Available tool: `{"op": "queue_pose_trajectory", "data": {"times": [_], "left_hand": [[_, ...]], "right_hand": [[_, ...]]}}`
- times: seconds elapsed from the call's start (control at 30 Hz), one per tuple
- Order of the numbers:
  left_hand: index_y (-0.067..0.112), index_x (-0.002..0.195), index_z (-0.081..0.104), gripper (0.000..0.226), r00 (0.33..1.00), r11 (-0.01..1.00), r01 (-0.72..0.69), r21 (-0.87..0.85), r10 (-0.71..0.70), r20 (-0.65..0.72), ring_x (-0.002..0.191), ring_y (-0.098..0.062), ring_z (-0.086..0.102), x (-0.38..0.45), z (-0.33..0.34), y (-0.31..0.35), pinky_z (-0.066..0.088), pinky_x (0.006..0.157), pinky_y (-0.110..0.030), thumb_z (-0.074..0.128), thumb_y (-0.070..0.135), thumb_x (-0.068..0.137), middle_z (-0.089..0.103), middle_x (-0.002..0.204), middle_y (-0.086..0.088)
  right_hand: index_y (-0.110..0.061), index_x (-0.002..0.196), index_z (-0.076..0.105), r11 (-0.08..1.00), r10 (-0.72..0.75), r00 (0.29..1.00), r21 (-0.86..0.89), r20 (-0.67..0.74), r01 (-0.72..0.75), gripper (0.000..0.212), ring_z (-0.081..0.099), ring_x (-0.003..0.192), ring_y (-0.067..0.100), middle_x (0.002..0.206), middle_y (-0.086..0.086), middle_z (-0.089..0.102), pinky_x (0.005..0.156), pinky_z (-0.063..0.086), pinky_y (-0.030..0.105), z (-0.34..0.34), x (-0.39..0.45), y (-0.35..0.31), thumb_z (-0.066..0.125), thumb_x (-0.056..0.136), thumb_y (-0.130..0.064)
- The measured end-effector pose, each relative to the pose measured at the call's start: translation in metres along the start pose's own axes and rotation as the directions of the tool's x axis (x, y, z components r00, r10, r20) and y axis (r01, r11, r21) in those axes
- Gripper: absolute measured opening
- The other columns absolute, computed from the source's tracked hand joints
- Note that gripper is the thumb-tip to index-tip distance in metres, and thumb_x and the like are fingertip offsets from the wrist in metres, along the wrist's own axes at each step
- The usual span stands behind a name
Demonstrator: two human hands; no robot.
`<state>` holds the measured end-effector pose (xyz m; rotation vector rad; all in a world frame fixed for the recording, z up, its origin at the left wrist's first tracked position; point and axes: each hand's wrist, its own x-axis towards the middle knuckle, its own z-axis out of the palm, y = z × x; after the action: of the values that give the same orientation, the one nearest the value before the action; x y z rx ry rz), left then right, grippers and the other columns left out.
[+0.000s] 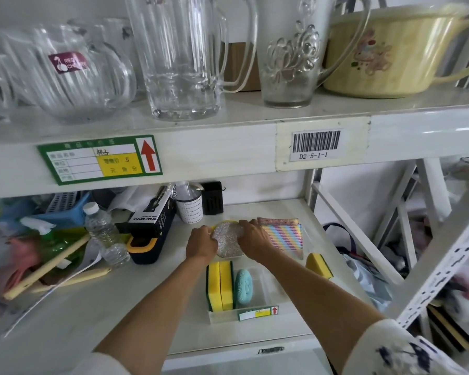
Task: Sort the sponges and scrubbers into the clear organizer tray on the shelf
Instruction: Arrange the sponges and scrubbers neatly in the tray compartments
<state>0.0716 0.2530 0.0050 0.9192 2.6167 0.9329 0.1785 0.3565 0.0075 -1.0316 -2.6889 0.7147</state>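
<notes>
Upper shelf: a round ribbed glass jug (73, 77) with a dark red sticker, a tall glass mug (184, 58), an embossed glass pitcher (290, 55) and a pale yellow plastic basin (395, 50) stand in a row. A green and yellow price tag (100, 159) and a barcode label (316, 144) are stuck on the shelf edge. Lower shelf, left side: a water bottle (104, 234), a blue basket (63, 209), a black spray bottle box (153, 212) and wooden sticks (49, 263)
</notes>
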Motion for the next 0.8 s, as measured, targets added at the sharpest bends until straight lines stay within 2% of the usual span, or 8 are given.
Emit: {"op": "queue_pose_trajectory", "data": {"times": [0.17,0.23,0.3,0.43,0.67,0.8], "left_hand": [[0.007,0.128,0.054,0.039,0.995,0.995,-0.089,-0.055,0.086,-0.059,0.12,-0.029,0.056,-0.001,0.006,0.026,0.045,0.102,-0.036,0.052,0.008,0.09,0.054,0.132,-0.015],[0.007,0.13,0.055,0.041,0.987,0.985,-0.156,-0.071,0.154,-0.032,0.121,-0.028,0.056,-0.002,0.013,0.041,0.044,0.103,-0.035,0.052,0.006,0.089,0.054,0.133,-0.016],[0.009,0.131,0.053,0.043,0.979,0.977,-0.202,-0.069,0.204,0.02,0.124,-0.027,0.054,-0.004,0.023,0.053,0.041,0.104,-0.032,0.052,0.006,0.088,0.051,0.135,-0.016],[0.011,0.142,0.042,0.054,0.958,0.968,-0.251,-0.027,0.253,0.134,0.133,-0.027,0.045,-0.008,0.043,0.071,0.036,0.108,-0.03,0.053,0.008,0.089,0.04,0.146,-0.014],[0.014,0.151,0.02,0.071,0.944,0.971,-0.233,0.051,0.213,0.25,0.145,-0.025,0.028,-0.002,0.065,0.093,0.031,0.115,-0.034,0.044,-0.002,0.086,0.02,0.159,-0.009],[0.015,0.151,0.019,0.072,0.947,0.978,-0.193,0.077,0.165,0.274,0.141,-0.029,0.034,0.001,0.072,0.099,0.036,0.111,-0.037,0.043,-0.004,0.086,0.021,0.157,-0.012]], "right_hand": [[-0.011,0.132,0.053,0.996,0.07,0.967,0.076,-0.245,-0.053,0.037,0.062,0.102,0.036,0.13,0.013,0.051,0.08,0.053,0.041,-0.019,-0.004,0.015,0.048,0.096,-0.015],[-0.012,0.128,0.056,0.99,0.131,0.928,0.095,-0.347,-0.104,0.034,0.062,0.101,0.036,0.127,0.012,0.053,0.08,0.052,0.04,-0.029,-0.006,0.031,0.048,0.095,-0.017],[-0.014,0.128,0.054,0.979,0.205,0.896,0.1,-0.394,-0.18,0.035,0.058,0.108,0.033,0.127,0.011,0.052,0.086,0.05,0.042,-0.04,-0.009,0.05,0.048,0.094,-0.014],[-0.016,0.134,0.048,0.949,0.302,0.877,0.032,-0.374,-0.313,0.04,0.05,0.117,0.028,0.131,0.01,0.048,0.097,0.045,0.043,-0.052,-0.016,0.087,0.051,0.094,-0.017],[-0.017,0.124,0.057,0.923,0.32,0.918,-0.139,-0.235,-0.358,0.033,0.05,0.113,0.026,0.12,0.009,0.05,0.101,0.038,0.043,-0.055,-0.022,0.108,0.048,0.092,-0.022],[-0.018,0.123,0.058,0.924,0.338,0.92,-0.117,-0.198,-0.365,0.033,0.051,0.113,0.026,0.122,0.009,0.05,0.1,0.038,0.042,-0.059,-0.02,0.11,0.047,0.093,-0.024]]}}
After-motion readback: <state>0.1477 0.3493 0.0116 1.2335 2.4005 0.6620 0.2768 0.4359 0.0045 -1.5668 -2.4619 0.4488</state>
